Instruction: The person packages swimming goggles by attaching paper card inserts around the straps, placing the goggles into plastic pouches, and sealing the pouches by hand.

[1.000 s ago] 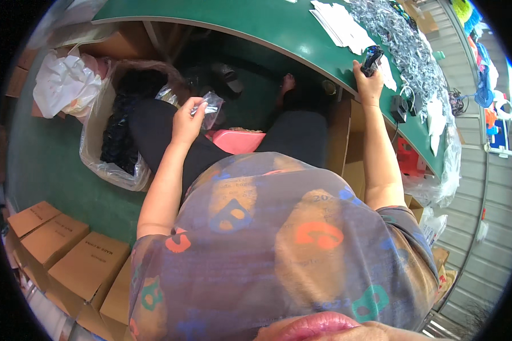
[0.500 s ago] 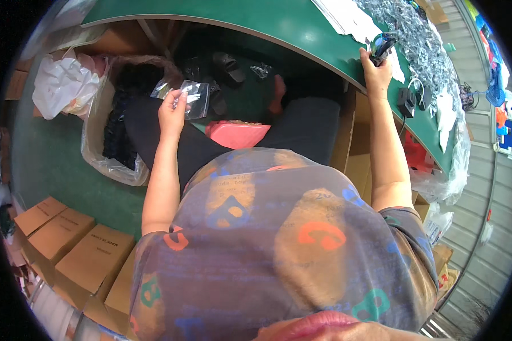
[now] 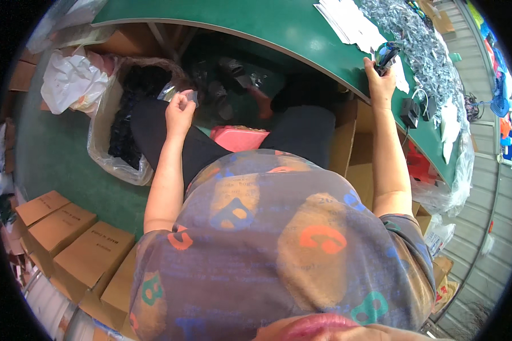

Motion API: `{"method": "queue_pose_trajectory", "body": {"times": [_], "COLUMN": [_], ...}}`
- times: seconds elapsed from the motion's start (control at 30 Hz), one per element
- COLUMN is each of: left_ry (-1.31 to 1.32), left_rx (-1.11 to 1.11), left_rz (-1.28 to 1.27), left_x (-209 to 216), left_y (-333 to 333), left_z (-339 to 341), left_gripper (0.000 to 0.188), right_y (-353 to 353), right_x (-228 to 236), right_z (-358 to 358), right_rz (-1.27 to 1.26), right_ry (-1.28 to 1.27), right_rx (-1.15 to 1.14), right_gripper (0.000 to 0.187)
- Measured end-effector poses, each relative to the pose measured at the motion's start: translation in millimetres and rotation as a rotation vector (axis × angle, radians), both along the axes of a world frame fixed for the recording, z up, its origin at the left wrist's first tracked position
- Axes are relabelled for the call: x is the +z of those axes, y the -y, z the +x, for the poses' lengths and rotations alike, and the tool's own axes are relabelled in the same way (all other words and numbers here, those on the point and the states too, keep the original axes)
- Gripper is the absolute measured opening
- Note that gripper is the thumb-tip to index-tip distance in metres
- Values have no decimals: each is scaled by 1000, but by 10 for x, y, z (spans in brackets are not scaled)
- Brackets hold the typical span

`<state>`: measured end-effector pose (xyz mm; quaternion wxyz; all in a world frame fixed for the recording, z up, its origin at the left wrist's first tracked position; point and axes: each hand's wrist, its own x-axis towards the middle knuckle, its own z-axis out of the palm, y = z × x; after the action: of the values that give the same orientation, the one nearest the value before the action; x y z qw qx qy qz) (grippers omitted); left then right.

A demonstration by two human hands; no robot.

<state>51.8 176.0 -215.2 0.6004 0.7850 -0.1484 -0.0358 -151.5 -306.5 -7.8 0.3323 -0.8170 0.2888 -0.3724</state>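
Observation:
My left hand [image 3: 179,116] is held over my left thigh, its fingers closed in a pinch. A small clear plastic bag [image 3: 193,98] pokes out past the fingertips, mostly hidden by them. At the right, my right hand [image 3: 380,84] is raised at the edge of the green table [image 3: 256,21]. It grips a small glossy black item [image 3: 386,55] with a bluish sheen, whose kind I cannot make out. White paper sheets [image 3: 347,24] lie on the table beside that hand, and a heap of small clear plastic packets [image 3: 409,42] lies beyond it.
A bag-lined box of black items [image 3: 132,111] stands left of my legs, beside a white plastic bag [image 3: 74,82]. A pink container [image 3: 239,138] sits between my thighs. Black adapters [image 3: 409,113] rest on the table at right. Cardboard boxes [image 3: 94,253] line the lower left.
The clear bag in my left hand, spread flat before, now shows only as a small piece at the fingertips. That hand has shifted slightly right. My right hand still holds the black item.

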Motion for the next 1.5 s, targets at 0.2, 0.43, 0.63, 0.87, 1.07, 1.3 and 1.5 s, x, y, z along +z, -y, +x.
{"method": "queue_pose_trajectory", "body": {"times": [0.2, 0.43, 0.63, 0.87, 1.07, 1.3, 1.5], "left_ry": [-134, -286, 4, 246, 216, 90, -110], "left_rx": [-13, -70, -16, 297, 292, 67, 142], "left_rz": [10, -222, -38, -102, 265, 587, 661], "left_x": [11, 108, 512, 1224, 725, 226, 153], "left_y": [-75, -18, -199, -443, -355, -391, -861], "left_z": [-93, -131, -362, -305, -155, -11, -522], "left_gripper": [17, 18, 44, 34, 33, 32, 25], "right_y": [105, -33, -971, -1621, -1459, -983, -1810], "right_x": [-36, 1, 259, -1196, -2999, -4865, -5363], "right_z": [-34, -92, -49, 672, 1263, 1271, 1561], "right_rz": [-13, -130, -345, 132, 436, 1006, 967], "right_ry": [-13, 7, 158, -533, -928, -813, -742], "right_rx": [-6, 33, 523, 1076, 631, -179, 5], "right_gripper": [32, 26, 27, 55, 54, 31, 46]}}
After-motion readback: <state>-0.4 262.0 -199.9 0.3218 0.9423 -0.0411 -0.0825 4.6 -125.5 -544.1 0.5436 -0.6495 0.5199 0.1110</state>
